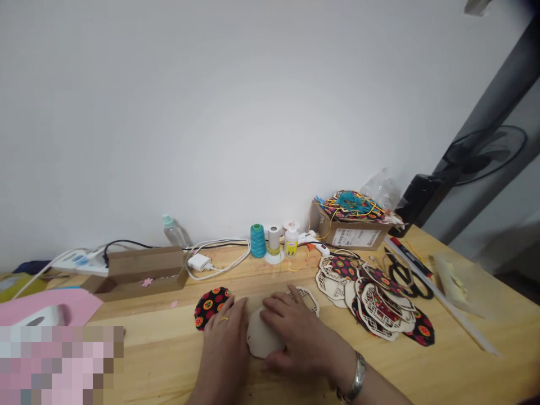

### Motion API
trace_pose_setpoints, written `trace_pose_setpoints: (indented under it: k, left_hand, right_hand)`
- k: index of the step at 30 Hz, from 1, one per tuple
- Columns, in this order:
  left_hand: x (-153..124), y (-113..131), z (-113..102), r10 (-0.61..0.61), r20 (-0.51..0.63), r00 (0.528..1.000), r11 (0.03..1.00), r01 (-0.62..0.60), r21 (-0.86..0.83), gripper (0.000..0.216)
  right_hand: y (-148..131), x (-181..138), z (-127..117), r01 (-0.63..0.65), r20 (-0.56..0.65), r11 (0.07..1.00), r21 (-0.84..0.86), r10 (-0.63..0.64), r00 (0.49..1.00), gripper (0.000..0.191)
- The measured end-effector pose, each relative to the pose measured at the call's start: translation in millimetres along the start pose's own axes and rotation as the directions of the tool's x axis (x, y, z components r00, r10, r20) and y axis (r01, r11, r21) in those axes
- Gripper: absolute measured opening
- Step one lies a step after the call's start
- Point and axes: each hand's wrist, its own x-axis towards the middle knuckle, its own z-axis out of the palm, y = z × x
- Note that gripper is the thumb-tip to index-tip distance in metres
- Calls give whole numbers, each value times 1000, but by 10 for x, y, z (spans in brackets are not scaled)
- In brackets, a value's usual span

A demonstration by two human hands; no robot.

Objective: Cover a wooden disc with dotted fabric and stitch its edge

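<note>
Pale wooden cut-out (262, 337) held flat under two open hands.

Its long axis runs 12 to 6. The right hand (295, 332) is nearer, laid over it; the left hand (223, 351) rests at 9 o'clock. A black printed fabric piece (210, 306) lies at 10 o'clock.

- No wording legible in this view; all print seen is too small or blurred.
- Shipping label (355, 238) on cardboard box (323, 226): printed lines, apparently a barcode block, unreadable.
- Small white bottle (291, 244), yellow label: dark print, unreadable.
- Brown carton (135, 261), front face: faint dark print, unreadable.
</note>
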Motion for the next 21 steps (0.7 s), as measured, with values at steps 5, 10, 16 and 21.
trace_pose_setpoints:
  k: [5,10,16,21]
  left_hand:
    - [6,100,-275,64,-158,985,990,-82,-112,41]
    - [536,166,-927,95,-303,948,992,-116,-55,43]
    - [1709,-131,-1102,193,-166,967,981,-194,13,39]
    - [2207,-255,-693,415,77,907,910,-412,-47,23]
  right_hand:
    - [-6,43,99,-5,-205,999,50,16,979,22]
    - [0,45,200,0,-283,999,42,12,959,17]
    - [65,149,423,229,-404,968,-100,-250,880,16]
    - [178,275,970,302,-612,933,-195,-356,706,34]
